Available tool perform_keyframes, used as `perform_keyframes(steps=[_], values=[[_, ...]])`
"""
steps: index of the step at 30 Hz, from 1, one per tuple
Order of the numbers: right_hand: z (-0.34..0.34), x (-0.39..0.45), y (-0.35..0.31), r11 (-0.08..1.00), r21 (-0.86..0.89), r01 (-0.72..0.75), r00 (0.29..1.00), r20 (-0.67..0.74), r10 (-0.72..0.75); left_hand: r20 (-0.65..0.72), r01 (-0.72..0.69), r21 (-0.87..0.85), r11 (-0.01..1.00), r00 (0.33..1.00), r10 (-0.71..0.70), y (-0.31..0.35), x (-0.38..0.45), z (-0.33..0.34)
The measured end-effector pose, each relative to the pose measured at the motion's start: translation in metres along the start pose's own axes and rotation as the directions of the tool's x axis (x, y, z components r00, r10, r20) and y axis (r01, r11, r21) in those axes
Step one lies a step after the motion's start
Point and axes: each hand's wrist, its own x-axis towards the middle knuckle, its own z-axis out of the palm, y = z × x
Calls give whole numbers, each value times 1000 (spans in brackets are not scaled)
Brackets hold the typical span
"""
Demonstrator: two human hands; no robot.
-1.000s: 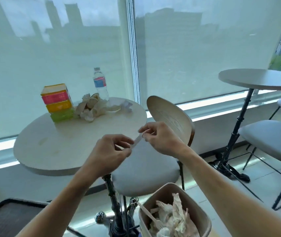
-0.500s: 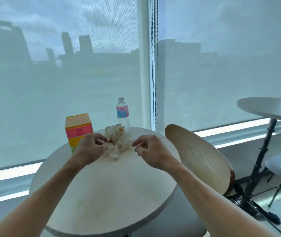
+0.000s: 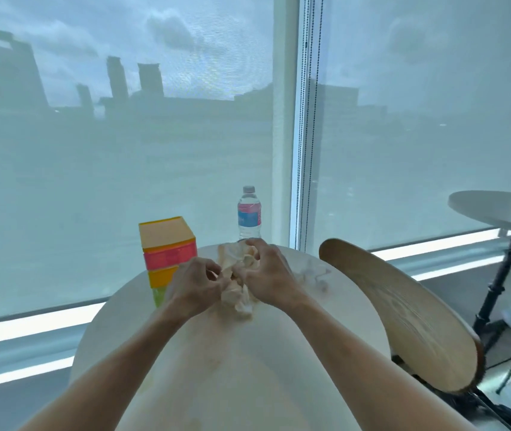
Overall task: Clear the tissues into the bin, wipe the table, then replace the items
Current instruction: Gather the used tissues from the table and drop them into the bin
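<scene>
A heap of crumpled, stained tissues (image 3: 236,293) lies at the far side of the round pale table (image 3: 325,331). My left hand (image 3: 193,283) grips the heap from its left side, fingers curled into the paper. From the right, my right hand (image 3: 266,275) closes over the top of the heap, fingers bent round it. One thin crumpled tissue (image 3: 314,272) lies apart, to the right of my right hand. The bin is out of view.
A stack of coloured boxes (image 3: 168,247) stands at the table's far left, a water bottle (image 3: 248,214) behind the tissues by the window. A wooden chair back (image 3: 403,312) stands right of the table. Another round table (image 3: 496,209) is at far right.
My view rose from the bin and chair to the table top. Both hands moved forward from mid-air onto the tissue heap and closed on it.
</scene>
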Motion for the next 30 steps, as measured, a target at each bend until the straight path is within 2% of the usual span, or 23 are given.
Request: perform_keyframes(steps=[4,7,12,17,24,30], values=[[18,17,-10,994,-71,-80,997,-3,81,23,-13,-57,998,1000,14,-4,1,0],[23,23,-13,992,-109,-58,996,-79,50,32,-16,-82,996,999,19,-4,0,-1],[6,22,-19,1000,30,4,957,-289,5,26,2,-104,995,1000,0,-3,-6,-3],[-41,5,-23,980,180,83,917,-400,-5,2,7,-118,993,1000,-6,9,-23,-7],[-102,-38,-1,954,253,158,885,-464,-24,-56,27,-173,985,998,-37,46,-53,-9],[-143,-89,32,929,356,99,906,-419,64,-49,-14,-254,967,999,1,90,-89,-8]])
